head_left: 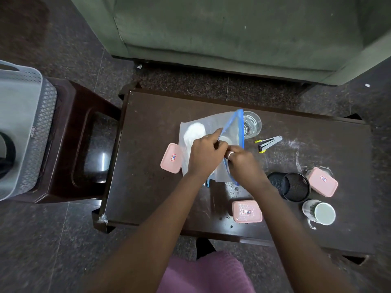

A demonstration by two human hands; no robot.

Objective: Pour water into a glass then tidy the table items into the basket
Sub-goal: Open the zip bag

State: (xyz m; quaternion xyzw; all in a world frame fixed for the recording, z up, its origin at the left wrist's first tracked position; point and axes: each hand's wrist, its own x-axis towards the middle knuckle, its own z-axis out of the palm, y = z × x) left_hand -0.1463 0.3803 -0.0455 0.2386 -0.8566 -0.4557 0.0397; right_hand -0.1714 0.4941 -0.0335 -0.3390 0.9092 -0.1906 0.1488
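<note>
A clear zip bag (211, 125) with a blue seal strip and white contents lies in the middle of the dark table (148, 127). My left hand (204, 154) and my right hand (241, 161) both pinch its blue edge, close together. A glass (251, 124) holding water stands just behind the bag. The grey perforated basket (25, 132) sits on a brown stool at the far left, apart from the table.
On the table lie three pink lidded boxes (171, 158) (247, 211) (322, 181), a tipped black mesh cup (292, 186), a white mug (320, 212) and a stapler (269, 143). A green sofa (232, 32) stands beyond the table.
</note>
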